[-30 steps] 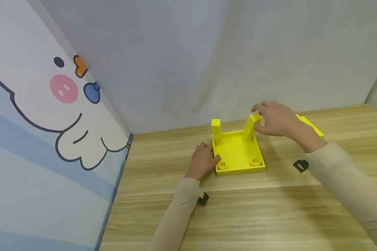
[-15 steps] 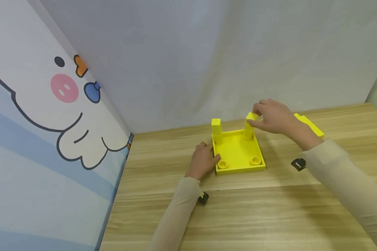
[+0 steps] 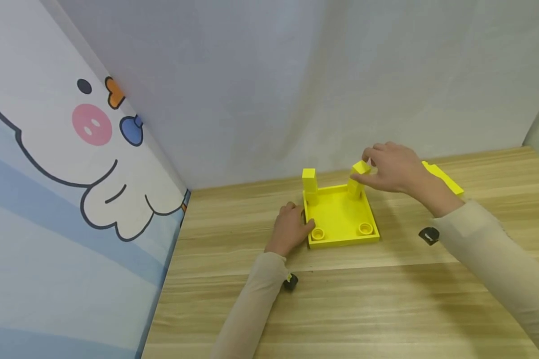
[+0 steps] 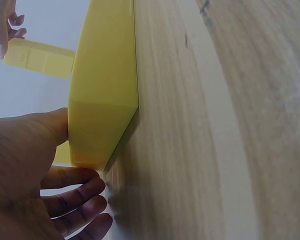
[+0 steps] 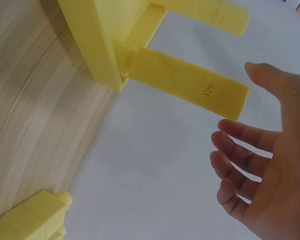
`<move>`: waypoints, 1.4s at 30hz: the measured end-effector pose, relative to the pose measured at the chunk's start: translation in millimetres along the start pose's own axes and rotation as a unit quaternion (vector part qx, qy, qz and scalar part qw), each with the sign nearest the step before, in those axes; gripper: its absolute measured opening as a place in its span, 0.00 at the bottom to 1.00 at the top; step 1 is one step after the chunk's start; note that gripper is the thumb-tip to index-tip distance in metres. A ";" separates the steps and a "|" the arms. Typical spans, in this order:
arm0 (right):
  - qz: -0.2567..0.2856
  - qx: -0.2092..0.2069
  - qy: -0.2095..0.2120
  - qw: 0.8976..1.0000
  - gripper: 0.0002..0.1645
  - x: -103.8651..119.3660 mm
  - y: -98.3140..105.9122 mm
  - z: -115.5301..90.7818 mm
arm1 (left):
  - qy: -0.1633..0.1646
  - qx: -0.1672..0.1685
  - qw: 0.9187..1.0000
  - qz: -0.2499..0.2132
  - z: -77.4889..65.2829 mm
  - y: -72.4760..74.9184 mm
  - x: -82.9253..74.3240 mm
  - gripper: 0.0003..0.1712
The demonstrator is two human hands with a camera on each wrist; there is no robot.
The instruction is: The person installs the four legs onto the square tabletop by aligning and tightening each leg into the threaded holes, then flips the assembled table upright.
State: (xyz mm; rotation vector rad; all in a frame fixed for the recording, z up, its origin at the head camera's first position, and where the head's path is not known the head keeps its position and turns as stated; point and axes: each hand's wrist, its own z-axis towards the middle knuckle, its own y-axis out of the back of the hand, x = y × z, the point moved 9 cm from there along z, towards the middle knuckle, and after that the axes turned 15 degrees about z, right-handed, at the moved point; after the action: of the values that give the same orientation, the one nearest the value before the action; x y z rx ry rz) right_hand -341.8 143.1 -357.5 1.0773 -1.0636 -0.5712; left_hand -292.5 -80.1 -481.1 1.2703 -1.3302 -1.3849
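Note:
A square yellow tray [image 3: 339, 217] with raised rims lies on the table, round sockets [image 3: 365, 229] in its near corners. My left hand [image 3: 289, 230] grips its left side, thumb over the rim and fingers outside, close to the tabletop in the left wrist view. One square yellow leg [image 3: 310, 180] stands upright in the far left corner. Another leg [image 5: 190, 85], marked 126, leans slightly in the far right corner. Around its top is my right hand [image 3: 393, 167]; in the right wrist view the thumb stands apart from the leg while a fingertip meets its end corner.
More yellow legs [image 3: 443, 178] lie on the wooden table [image 3: 341, 309] right of the tray, pegs showing in the right wrist view. A pale wall [image 3: 269, 99] rises just behind. At left stands a panel [image 3: 49, 209] with a cartoon print.
The far right leg leaned right, stood straighter, and now leans slightly again. My right thumb has shifted across its near face and the fingers have loosened. My left hand stays on the tray.

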 end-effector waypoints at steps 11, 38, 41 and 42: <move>0.031 0.014 0.040 0.999 0.24 1.6 1.5 0.9 | -0.004 0.002 1.000 0.003 -1.3 0.0 -1.1 0.30; -0.002 0.028 0.045 0.999 0.31 4.1 -3.4 2.0 | -0.008 -0.010 1.000 -0.004 -3.1 -0.2 -1.1 0.30; 0.007 0.028 0.053 0.998 0.27 4.8 -4.4 1.5 | -0.007 -0.009 1.000 -0.005 -3.7 -0.8 -1.5 0.30; 0.009 0.027 0.055 0.998 0.26 4.8 -4.8 1.4 | -0.007 -0.008 1.000 -0.004 -4.0 -1.2 -1.7 0.30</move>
State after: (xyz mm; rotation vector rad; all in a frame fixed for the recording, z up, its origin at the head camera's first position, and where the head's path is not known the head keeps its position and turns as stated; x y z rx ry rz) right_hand -340.6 136.6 -359.7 1.1328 -0.9964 -0.4668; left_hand -288.1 -79.0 -481.8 1.2599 -1.3224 -1.4087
